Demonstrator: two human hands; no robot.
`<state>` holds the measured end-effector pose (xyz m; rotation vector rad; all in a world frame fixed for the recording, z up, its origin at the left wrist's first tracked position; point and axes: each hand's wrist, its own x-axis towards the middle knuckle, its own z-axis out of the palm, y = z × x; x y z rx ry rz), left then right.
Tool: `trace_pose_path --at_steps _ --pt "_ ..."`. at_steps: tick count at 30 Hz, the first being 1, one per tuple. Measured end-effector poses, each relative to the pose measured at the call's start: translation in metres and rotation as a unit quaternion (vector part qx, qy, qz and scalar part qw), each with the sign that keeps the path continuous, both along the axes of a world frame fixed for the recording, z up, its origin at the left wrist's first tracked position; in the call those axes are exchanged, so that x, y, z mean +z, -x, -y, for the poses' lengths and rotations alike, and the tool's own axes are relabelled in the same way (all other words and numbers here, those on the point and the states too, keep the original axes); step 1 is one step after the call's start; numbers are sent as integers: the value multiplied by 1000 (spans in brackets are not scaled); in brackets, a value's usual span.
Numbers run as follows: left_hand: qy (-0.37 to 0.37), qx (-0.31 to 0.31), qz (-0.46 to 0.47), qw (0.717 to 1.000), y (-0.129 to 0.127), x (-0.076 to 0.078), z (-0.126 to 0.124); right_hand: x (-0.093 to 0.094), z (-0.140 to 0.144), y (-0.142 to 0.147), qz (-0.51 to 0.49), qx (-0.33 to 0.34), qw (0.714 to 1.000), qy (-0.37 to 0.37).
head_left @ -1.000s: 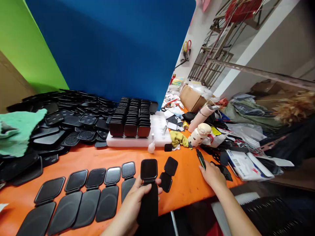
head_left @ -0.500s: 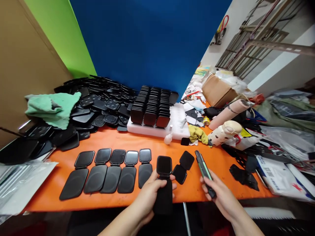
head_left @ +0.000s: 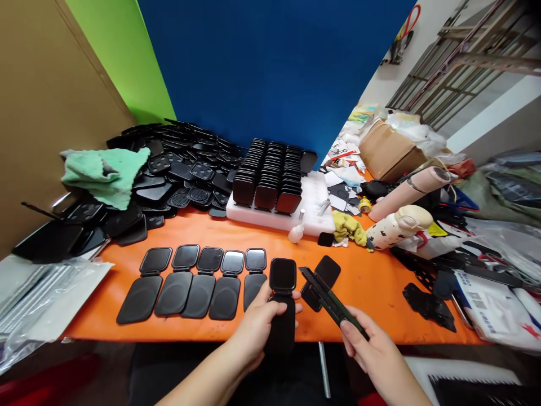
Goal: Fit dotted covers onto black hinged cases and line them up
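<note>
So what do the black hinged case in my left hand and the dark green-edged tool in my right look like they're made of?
Black hinged case: probably matte moulded plastic, with dull, even sheen. Dark green-edged tool: likely hard plastic, possibly metal inside; too blurred to tell.

five open black cases point(head_left: 198, 282) in a row.

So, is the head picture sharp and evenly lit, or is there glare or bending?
Head view: wide-angle bending slants the blue panel and window grille; light is even, with soft glare on the open black cases; the left hand, its held case and the right hand with the dark tool look sharp.
</note>
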<state>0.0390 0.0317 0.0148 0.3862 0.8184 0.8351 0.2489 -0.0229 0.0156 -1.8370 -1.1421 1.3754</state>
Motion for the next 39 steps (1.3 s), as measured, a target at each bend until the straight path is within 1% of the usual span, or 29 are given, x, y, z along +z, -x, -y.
trace_pose_path --at_steps 3,5,12,17,21,23,27,31,34,37,39 --pt "-6 -2 -15 1000 0 0 0 2 -1 3 67 3 997 -23" --pt "-4 -6 -27 1000 0 1 0 3 -2 4 94 3 995 -33" --pt "-21 -13 -61 998 -2 4 -1 4 -4 3 116 20 993 -28" --pt "-49 -2 -95 994 -3 -2 0 8 -4 5 141 26 989 -27" --pt "-85 2 -121 989 -3 -7 1 12 -5 4 195 28 979 -53" --pt "-100 3 -132 986 -2 -8 1 12 -5 2 199 36 977 -62" --pt "-120 -8 -164 979 0 -8 1 9 -7 -7 176 59 981 -54" --pt "-123 -41 -173 976 5 -5 -2 5 -13 -20 100 76 991 -35" --pt "-87 -63 -134 985 8 -1 -4 3 -19 -26 16 86 996 6" --pt "-53 -96 -78 991 7 2 -4 2 -22 -27 -57 100 991 63" --pt "-38 -108 -56 992 6 3 -4 0 -23 -26 -78 109 989 69"
